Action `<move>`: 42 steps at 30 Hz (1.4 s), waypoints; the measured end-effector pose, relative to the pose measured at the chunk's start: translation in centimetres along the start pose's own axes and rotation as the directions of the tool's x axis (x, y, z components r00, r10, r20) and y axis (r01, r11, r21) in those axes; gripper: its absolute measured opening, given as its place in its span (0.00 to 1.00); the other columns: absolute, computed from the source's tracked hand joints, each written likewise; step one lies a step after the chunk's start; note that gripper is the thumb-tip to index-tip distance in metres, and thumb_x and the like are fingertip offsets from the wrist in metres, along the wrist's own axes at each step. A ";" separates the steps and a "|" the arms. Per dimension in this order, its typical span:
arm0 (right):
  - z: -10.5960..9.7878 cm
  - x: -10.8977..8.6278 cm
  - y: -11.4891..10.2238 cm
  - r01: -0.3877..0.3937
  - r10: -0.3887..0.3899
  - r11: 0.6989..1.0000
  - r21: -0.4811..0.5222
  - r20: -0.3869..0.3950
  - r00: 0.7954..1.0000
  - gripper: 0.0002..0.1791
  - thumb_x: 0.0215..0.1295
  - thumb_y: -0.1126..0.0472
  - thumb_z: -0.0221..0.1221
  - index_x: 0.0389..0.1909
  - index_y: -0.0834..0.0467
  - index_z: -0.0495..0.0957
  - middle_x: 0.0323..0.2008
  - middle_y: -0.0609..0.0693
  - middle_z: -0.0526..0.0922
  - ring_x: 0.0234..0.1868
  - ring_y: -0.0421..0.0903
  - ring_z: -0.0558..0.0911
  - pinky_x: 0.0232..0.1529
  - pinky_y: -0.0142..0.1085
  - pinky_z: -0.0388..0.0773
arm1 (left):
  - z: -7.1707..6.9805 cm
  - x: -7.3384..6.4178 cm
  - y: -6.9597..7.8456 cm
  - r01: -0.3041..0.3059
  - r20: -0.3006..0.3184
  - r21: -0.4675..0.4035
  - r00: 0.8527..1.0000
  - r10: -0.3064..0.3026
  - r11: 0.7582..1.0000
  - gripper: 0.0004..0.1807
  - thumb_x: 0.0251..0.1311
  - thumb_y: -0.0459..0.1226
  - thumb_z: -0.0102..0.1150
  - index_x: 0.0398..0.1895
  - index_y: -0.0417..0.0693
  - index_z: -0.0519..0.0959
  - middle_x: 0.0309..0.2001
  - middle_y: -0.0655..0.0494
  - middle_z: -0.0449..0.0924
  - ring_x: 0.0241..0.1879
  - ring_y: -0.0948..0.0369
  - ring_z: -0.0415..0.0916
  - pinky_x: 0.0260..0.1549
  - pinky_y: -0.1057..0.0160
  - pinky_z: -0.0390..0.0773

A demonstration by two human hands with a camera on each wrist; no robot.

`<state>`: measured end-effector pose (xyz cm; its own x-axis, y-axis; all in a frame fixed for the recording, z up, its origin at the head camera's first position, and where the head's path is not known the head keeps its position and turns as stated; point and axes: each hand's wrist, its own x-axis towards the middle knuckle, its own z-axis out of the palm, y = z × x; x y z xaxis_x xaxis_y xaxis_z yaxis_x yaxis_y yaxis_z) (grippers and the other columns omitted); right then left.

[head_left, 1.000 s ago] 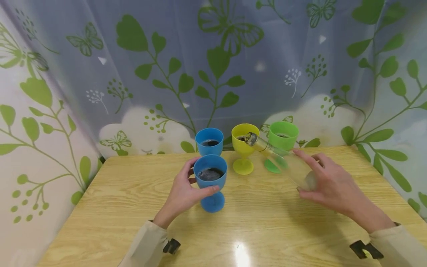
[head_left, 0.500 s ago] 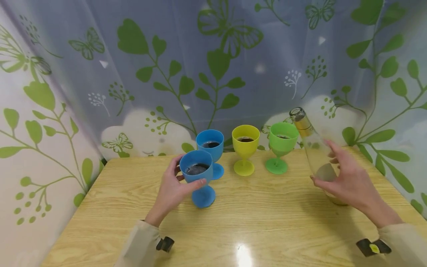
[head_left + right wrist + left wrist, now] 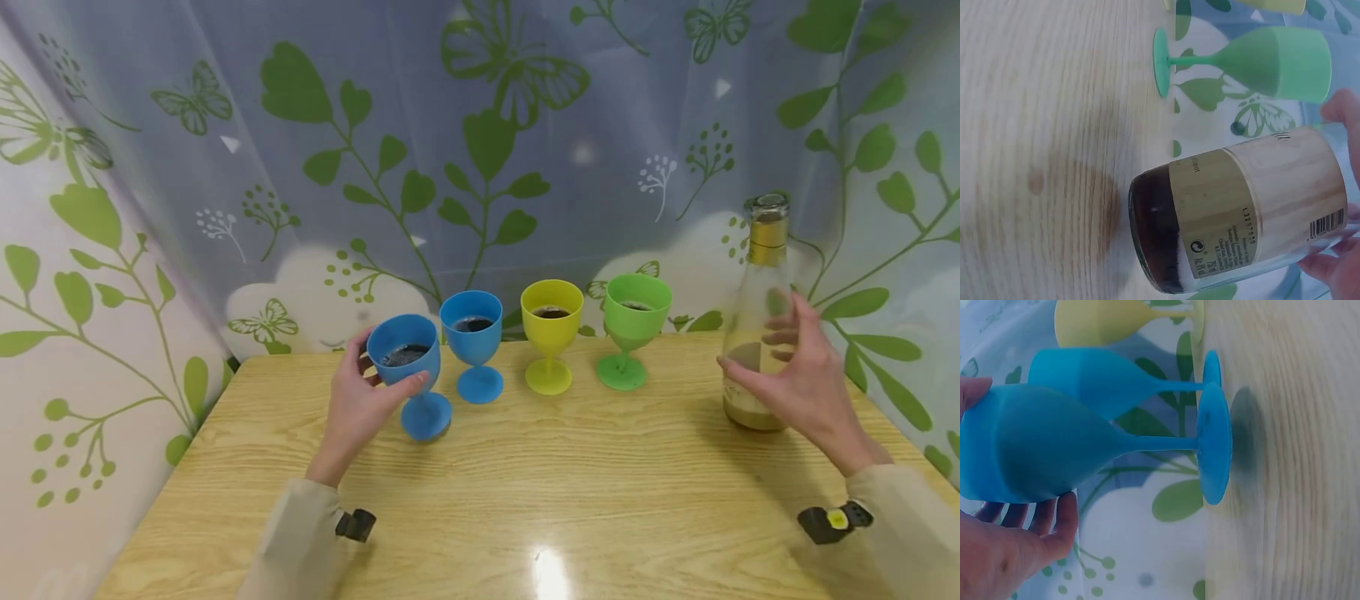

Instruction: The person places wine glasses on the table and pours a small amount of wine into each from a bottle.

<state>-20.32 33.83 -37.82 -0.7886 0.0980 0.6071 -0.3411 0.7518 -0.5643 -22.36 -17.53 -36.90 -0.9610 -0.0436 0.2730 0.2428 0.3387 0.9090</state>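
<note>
My left hand (image 3: 363, 392) grips the bowl of a blue goblet (image 3: 405, 350) with dark liquid inside, tilted slightly. In the left wrist view its foot (image 3: 1214, 444) hangs just above the tabletop, with a shadow beside it. A second blue goblet (image 3: 474, 325) stands right behind it. On the right, my right hand (image 3: 806, 383) holds a clear glass bottle (image 3: 756, 308) with a gold neck band, upright. The right wrist view shows the bottle's label (image 3: 1260, 200) and a little dark liquid (image 3: 1155, 228) at its bottom.
A yellow goblet (image 3: 551, 321) and a green goblet (image 3: 636, 317), each with dark liquid, stand in the row near the back edge of the wooden table (image 3: 480, 508). A leaf-and-butterfly patterned curtain (image 3: 375, 167) hangs close behind the table.
The bottle has swung from tilted over the yellow goblet to upright at the right. My left hand has carried its blue goblet leftward and back, uncovering the other blue goblet.
</note>
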 end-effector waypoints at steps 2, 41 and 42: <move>0.1 0.3 0.4 -0.035 0.035 0.999 0.009 -0.002 0.999 0.61 0.46 0.64 0.79 0.79 0.47 0.53 0.52 0.68 0.77 0.43 0.41 0.78 0.41 0.12 0.65 | -0.2 0.3 -0.1 -0.003 -0.015 -0.003 1.000 0.003 1.000 0.46 0.52 0.41 0.78 0.73 0.48 0.64 0.63 0.47 0.73 0.59 0.50 0.73 0.57 0.49 0.77; 0.8 3.4 5.1 -0.292 0.296 0.955 0.053 -0.083 0.952 0.58 0.54 0.53 0.76 0.78 0.37 0.47 0.48 0.28 0.67 0.42 0.28 0.73 0.41 0.16 0.68 | -0.8 5.2 -3.0 0.106 0.005 0.003 0.994 -0.106 0.994 0.50 0.56 0.49 0.75 0.78 0.55 0.57 0.72 0.49 0.66 0.69 0.49 0.69 0.62 0.44 0.76; 0.8 3.4 5.2 -0.292 0.295 0.955 0.053 -0.077 0.952 0.58 0.54 0.53 0.76 0.79 0.38 0.47 0.48 0.27 0.66 0.42 0.28 0.73 0.42 0.17 0.69 | -0.8 5.2 -3.0 0.106 0.013 0.002 0.994 -0.106 0.994 0.51 0.56 0.49 0.75 0.79 0.55 0.56 0.73 0.49 0.65 0.69 0.49 0.69 0.63 0.44 0.76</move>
<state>-25.20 37.53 -39.13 -0.8121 0.3654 0.4549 -0.1231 0.6548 -0.7457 -27.99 -19.54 -37.97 -0.9829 -0.0674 0.1711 0.1393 0.3343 0.9321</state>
